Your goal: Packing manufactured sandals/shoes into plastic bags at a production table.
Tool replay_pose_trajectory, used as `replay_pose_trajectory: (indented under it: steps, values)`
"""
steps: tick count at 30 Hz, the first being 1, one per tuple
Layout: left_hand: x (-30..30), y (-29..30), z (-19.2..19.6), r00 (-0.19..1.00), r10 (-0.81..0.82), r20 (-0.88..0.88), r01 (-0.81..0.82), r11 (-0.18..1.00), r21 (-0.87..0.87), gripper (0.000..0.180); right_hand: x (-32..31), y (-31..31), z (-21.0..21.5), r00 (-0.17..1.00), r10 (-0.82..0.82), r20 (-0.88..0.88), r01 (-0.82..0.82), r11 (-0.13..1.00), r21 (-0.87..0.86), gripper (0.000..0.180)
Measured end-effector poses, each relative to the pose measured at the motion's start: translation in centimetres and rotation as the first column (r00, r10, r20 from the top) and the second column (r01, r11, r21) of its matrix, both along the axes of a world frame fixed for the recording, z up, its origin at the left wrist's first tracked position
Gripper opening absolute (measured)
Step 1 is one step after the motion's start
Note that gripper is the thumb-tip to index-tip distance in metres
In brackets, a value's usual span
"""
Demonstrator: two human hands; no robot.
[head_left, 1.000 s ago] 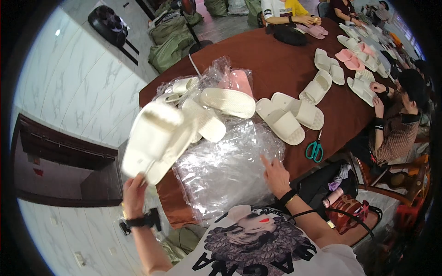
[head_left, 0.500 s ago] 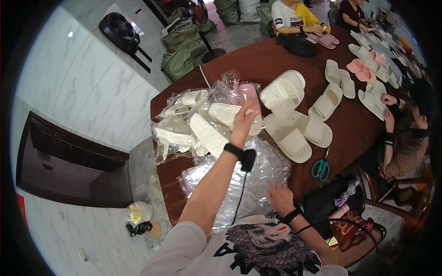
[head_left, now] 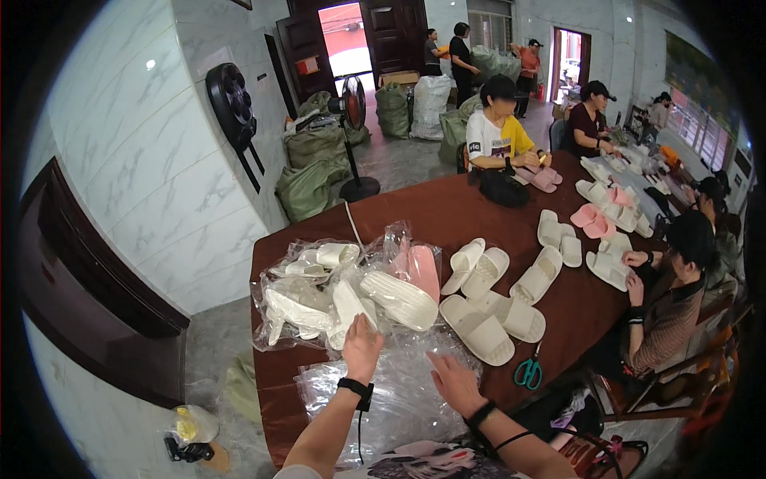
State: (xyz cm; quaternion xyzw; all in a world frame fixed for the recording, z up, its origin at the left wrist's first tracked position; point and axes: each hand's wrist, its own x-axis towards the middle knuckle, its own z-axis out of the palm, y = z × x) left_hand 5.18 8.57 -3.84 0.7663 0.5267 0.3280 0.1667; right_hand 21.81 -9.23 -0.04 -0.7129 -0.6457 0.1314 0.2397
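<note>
My left hand (head_left: 363, 351) has its fingers bent onto the near end of a white slipper (head_left: 346, 305), which lies among clear plastic. Just right of it, another white slipper (head_left: 399, 299) rests with its ribbed sole up. My right hand (head_left: 458, 386) hovers over a stack of clear plastic bags (head_left: 375, 399), fingers stretched out, holding nothing. A pink slipper (head_left: 423, 270) in clear plastic sits behind the white ones. To the left are bagged white slippers (head_left: 299, 311). Loose cream slippers (head_left: 477, 329) lie to the right of my hands.
Teal-handled scissors (head_left: 527, 373) lie near the right edge of the brown-covered table (head_left: 383, 209). Along the right side a co-worker (head_left: 670, 279) handles cream slippers; another person (head_left: 499, 136) at the far side holds pink ones. A standing fan (head_left: 351, 120) and green sacks (head_left: 311, 188) stand beyond.
My left hand has moved from the right-hand white slipper to the one on its left. My right hand has shifted left over the bags. The view has tilted up, showing more of the room.
</note>
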Motion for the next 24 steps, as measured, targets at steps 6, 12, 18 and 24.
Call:
replay_pose_trajectory:
  steps: [6,12,18,24]
  values:
    - [-0.6,1.1,5.5,1.000,-0.031,-0.001,0.030,0.955,0.296,0.036,-2.9,12.0,3.3,0.966,-0.008,0.257,-0.094,0.919,0.382,0.073]
    - [-1.7,0.8,8.7,0.956,-0.233,0.180,0.179,0.945,0.275,0.037,-1.2,18.8,2.9,0.991,-0.043,-0.125,0.087,0.923,0.374,0.018]
    - [-7.6,0.6,3.7,0.705,0.132,0.697,-0.101,0.991,-0.086,0.038,2.6,18.4,10.5,0.620,0.134,-0.773,0.279,0.883,0.376,0.017]
    - [-11.7,-4.7,5.9,0.107,0.277,0.955,0.589,0.756,-0.286,0.072,2.7,7.7,10.7,0.328,0.026,-0.944,0.017,0.999,0.034,0.017]
